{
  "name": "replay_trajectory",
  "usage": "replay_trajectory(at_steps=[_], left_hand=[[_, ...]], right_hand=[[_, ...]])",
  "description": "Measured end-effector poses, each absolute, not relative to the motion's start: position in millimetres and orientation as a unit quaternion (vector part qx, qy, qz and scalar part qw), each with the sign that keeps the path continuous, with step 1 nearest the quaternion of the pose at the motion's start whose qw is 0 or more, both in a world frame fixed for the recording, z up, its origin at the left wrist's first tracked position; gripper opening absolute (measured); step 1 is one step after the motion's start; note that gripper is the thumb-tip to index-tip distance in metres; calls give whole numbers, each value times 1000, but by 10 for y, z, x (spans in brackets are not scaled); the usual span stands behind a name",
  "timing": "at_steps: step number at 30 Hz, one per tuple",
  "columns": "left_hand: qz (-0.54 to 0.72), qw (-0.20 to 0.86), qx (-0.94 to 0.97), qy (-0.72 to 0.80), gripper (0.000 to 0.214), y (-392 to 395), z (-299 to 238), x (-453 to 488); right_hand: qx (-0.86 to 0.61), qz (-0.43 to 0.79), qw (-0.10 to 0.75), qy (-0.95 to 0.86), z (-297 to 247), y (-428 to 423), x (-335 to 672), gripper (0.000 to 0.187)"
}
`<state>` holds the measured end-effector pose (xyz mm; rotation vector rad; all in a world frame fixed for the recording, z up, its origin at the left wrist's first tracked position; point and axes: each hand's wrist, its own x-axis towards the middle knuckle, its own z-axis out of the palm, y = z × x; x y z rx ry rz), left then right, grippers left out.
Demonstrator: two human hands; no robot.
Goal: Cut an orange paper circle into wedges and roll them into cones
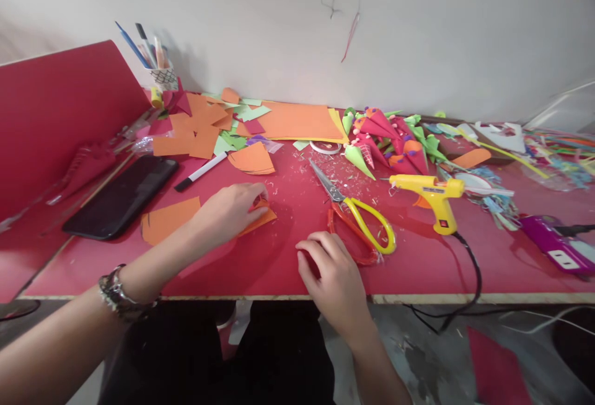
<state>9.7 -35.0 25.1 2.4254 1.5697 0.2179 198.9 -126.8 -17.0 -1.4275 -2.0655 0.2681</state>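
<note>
Nearest cam: left forearm [51, 343], w/ bracelet [123, 296] at wrist.

Item 1: left hand [227, 209], over desk [279, 262]. Fingers curled in, narrow, at orange paper piece [258, 222]; pinched or merely pressed, can't tell. Piece loc.: directly under L fingers, partly hidden.

Item 2: right hand [337, 275], at near desk edge. Fingers loosely bent, approx. half-spread, nil visibly held.

Item 3: scissors [341, 196], handles just fwd of R fingers, tips pointing away.

Item 4: orange sheet [171, 216], left of L fingers, partly behind forearm.

Item 5: orange cut pcs. [253, 158], overlapping, fwd of L fingers.

Item 6: marker [202, 171], fwd-left of same.

Item 7: phone [123, 197], well left of same.

Item 8: yellow glue gun [430, 189], fwd-right of R fingers, w/ black cord [478, 268] over desk edge; nozzle toward paper cones [381, 129], heat unknown.

Risks (judged): (a) slip or crease of piece, from uneven finger pressure or stray trimmings [344, 178] beneath; (b) knock to scissors, from careless fwd sweep of R fingers; (c) fall of glue gun, from snag of right arm [372, 349] on cord; (d) scorched cones, from leftward nudge to gun, if hot.
</note>
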Motion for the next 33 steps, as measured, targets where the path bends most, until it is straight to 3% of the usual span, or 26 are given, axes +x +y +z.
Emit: replay_trajectory(at_steps=[18,25,33], left_hand=[[64,131,830,539,26,-429,282,187],[53,92,833,542,18,-402,293,168],[87,170,905,380,17,-308,286,89]], right_hand=[[-539,101,300,-780,-168,-1266,1998,16],[-542,101,305,-777,-180,-1265,1988,17],[-509,202,362,-754,21,-1235,2104,15]])
